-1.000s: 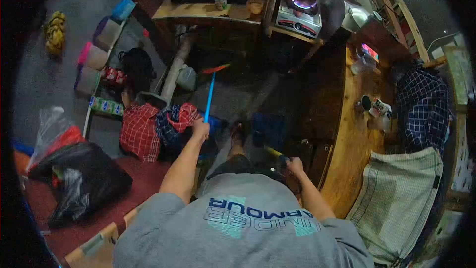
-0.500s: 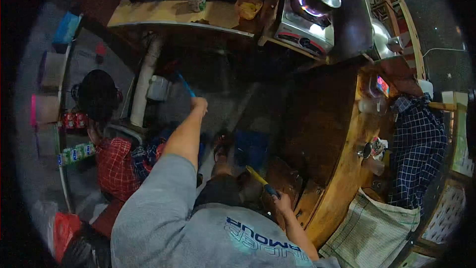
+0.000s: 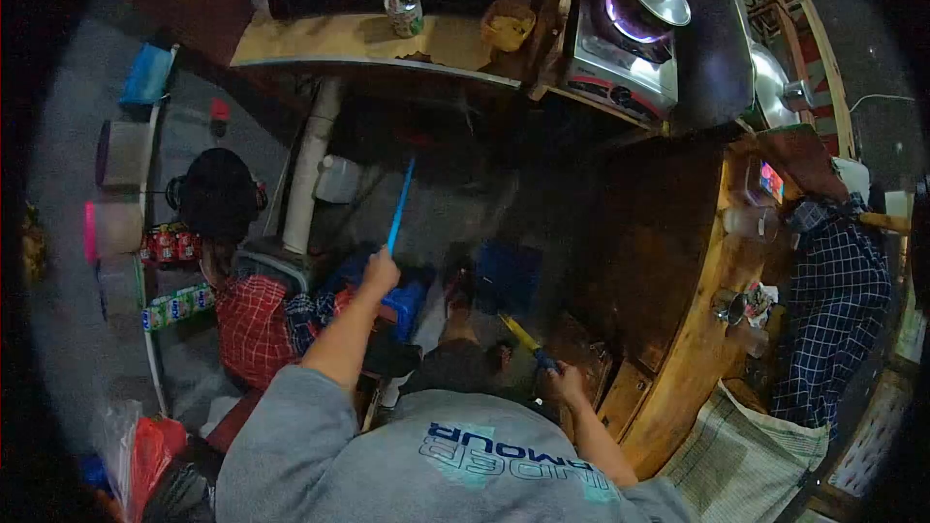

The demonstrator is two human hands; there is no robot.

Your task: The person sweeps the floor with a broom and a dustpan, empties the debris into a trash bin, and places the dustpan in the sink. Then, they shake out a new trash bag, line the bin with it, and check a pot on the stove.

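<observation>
My left hand (image 3: pixel 381 272) is closed around the lower end of a long blue stick (image 3: pixel 400 205), which points up and away from me over the dark floor. Its far end fades into shadow. My right hand (image 3: pixel 566 384) grips the dark handle of a yellow tool (image 3: pixel 521 331), whose yellow part slants up to the left, near a blue object (image 3: pixel 508 276) on the floor. The two hands are well apart, in front of my grey shirt.
A lit gas stove (image 3: pixel 620 58) with a lidded pot stands at the upper right. A wooden shelf (image 3: pixel 291 42) holds a jar (image 3: pixel 404 12). On the left sits another person (image 3: pixel 254 320) in red plaid. A wooden counter (image 3: pixel 678 349) runs along the right.
My left hand has drawn back toward me, and the blue stick now stands more upright in view. My right hand has shifted slightly right. The surroundings have shifted right in view.
</observation>
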